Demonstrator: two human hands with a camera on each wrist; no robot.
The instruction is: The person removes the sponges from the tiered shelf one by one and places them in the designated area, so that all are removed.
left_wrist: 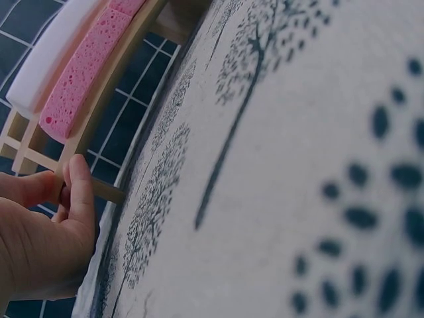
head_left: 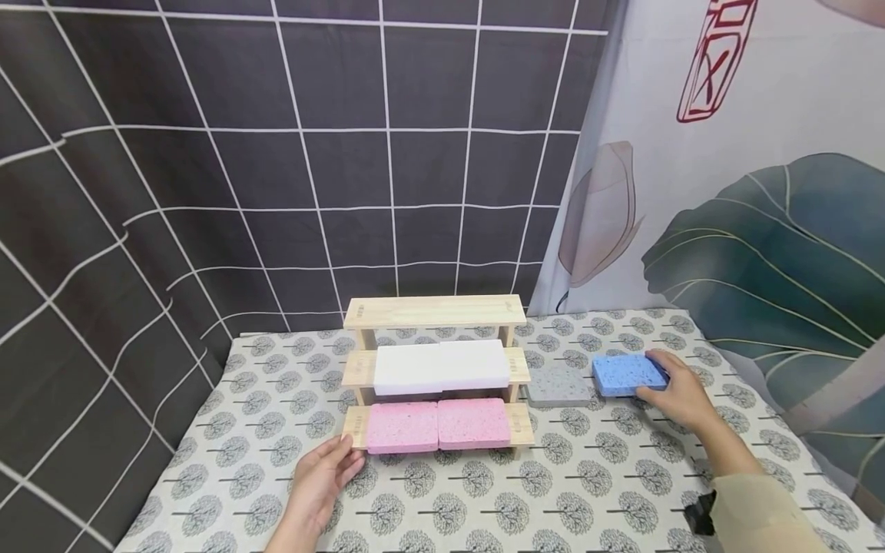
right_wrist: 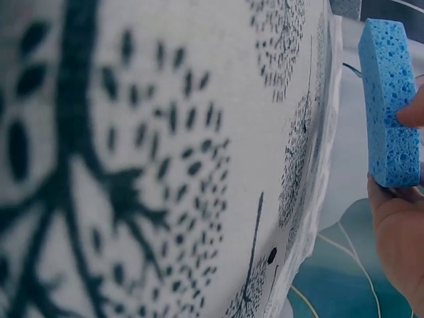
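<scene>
The left hand (head_left: 321, 478) is pinching the left edge of a pale wooden three-tier rack (head_left: 435, 310), the right hand (head_left: 681, 390) gripping a blue rectangular sponge (head_left: 625, 375), white tree-printed cloth (head_left: 512, 499) spreading openly between.

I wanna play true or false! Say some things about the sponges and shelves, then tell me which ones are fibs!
1. The right grip holds the blue sponge. True.
2. Two pink sponges lie on the top shelf. False: they lie on the bottom shelf.
3. White blocks sit on the middle shelf. True.
4. The left grip pinches the bottom shelf's end. True.
5. The grey block is on the middle shelf. False: it's on the tablecloth.
</scene>
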